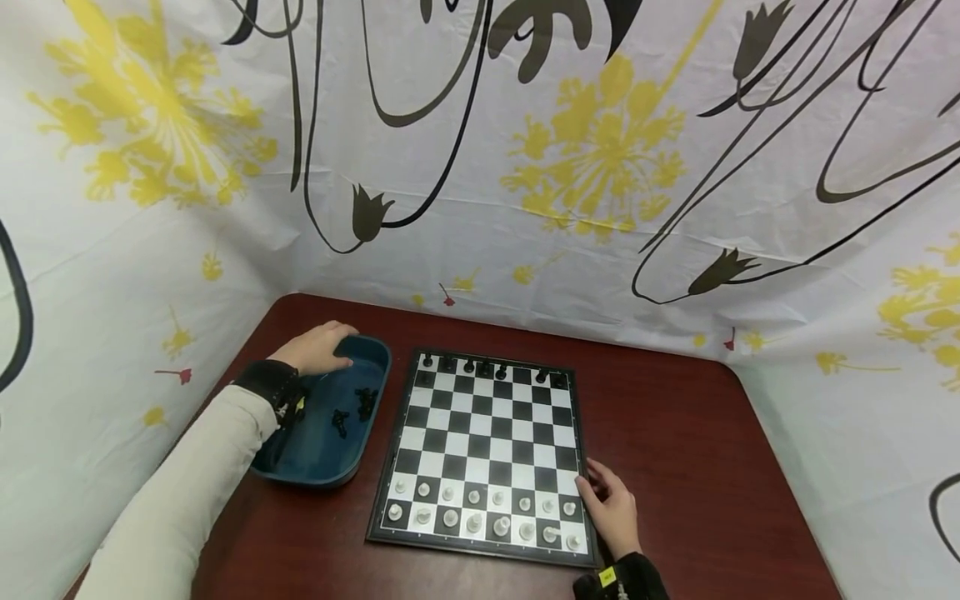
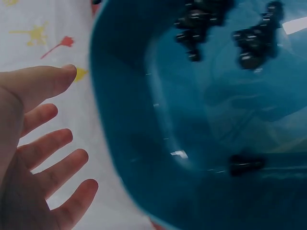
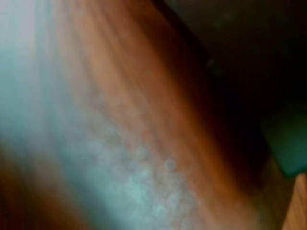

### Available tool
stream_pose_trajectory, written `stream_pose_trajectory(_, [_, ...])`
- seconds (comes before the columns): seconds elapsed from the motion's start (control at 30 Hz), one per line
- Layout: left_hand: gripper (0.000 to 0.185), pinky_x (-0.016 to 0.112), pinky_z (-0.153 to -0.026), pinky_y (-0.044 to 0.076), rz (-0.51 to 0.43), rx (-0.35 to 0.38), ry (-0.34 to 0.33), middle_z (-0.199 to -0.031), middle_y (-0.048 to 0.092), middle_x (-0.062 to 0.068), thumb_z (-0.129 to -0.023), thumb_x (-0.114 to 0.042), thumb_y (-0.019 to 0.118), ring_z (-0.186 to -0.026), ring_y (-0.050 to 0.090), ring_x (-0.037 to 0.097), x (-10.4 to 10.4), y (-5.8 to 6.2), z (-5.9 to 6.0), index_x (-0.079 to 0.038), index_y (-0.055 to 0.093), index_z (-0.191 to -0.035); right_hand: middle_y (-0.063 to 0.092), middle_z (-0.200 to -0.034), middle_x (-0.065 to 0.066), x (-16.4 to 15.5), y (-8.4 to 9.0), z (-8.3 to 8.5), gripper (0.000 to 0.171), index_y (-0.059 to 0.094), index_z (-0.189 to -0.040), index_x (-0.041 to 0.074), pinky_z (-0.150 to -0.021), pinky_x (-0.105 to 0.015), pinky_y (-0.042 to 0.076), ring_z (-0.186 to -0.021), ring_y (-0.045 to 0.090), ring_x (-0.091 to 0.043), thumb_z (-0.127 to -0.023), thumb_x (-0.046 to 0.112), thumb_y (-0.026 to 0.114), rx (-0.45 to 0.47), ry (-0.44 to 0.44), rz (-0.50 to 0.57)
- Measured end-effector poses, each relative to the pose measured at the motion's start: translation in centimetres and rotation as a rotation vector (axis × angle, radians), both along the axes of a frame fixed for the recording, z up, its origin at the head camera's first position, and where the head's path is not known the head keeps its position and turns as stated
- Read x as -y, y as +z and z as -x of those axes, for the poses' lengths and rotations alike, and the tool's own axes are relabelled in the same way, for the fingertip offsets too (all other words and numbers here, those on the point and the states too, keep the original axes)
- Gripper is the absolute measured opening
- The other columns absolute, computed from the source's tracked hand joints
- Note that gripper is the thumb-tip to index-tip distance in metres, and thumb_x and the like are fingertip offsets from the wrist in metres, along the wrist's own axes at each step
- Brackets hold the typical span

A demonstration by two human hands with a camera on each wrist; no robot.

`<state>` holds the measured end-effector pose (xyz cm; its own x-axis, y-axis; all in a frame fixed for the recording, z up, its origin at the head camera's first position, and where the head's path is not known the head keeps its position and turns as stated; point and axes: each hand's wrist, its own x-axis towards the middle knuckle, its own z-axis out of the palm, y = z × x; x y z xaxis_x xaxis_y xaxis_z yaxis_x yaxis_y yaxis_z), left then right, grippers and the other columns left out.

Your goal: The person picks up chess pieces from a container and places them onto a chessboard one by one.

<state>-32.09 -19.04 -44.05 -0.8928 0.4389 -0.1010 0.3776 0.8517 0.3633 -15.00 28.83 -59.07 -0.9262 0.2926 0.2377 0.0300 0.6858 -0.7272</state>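
Observation:
My left hand (image 1: 317, 348) is over the far left rim of a blue plastic tub (image 1: 318, 454). The left wrist view has its fingers spread and holding nothing, beside the tub wall (image 2: 120, 124). Inside the tub lie several black chess pieces (image 1: 366, 402), including one near the wall (image 2: 247, 164). My right hand (image 1: 615, 515) rests at the right edge of a chessboard (image 1: 491, 426), its thumb by the border near the close corner. White pieces (image 1: 474, 523) fill the two near rows. Several black pieces (image 1: 501, 372) stand along the far row, with gaps.
The board and tub sit on a dark red-brown table (image 1: 675, 433). A white cloth (image 1: 480, 167) with yellow flowers and dark stems hangs behind and along both sides. The right wrist view is too blurred to make out more than brown and dark surfaces.

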Motion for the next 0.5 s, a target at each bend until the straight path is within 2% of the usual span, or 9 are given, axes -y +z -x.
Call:
stream_pose_trajectory(0.17, [0.055, 0.051, -0.088, 0.041, 0.000, 0.042, 0.003, -0.130, 0.041, 0.026, -0.084, -0.021, 0.064, -0.115, 0.044, 0.040, 0.2, -2.0, -0.5, 0.000, 0.043, -0.130, 0.068, -0.087, -0.002, 0.0, -0.1, 0.1, 0.033, 0.064, -0.110, 0.008, -0.057, -0.022, 0.042, -0.063, 0.050, -0.004, -0.079, 0.021, 0.070, 0.008, -0.010, -0.012])
stream_pose_trajectory(0.5, [0.057, 0.053, -0.090, 0.039, 0.035, 0.147, -0.003, -0.133, 0.038, 0.026, -0.081, -0.020, 0.066, -0.119, 0.040, 0.042, -0.3, -5.0, -1.3, -0.003, 0.043, -0.131, 0.068, -0.088, -0.003, 0.1, -0.1, 0.1, 0.033, 0.064, -0.110, 0.008, -0.057, -0.022, 0.042, -0.064, 0.051, -0.004, -0.079, 0.019, 0.070, 0.016, -0.016, -0.015])
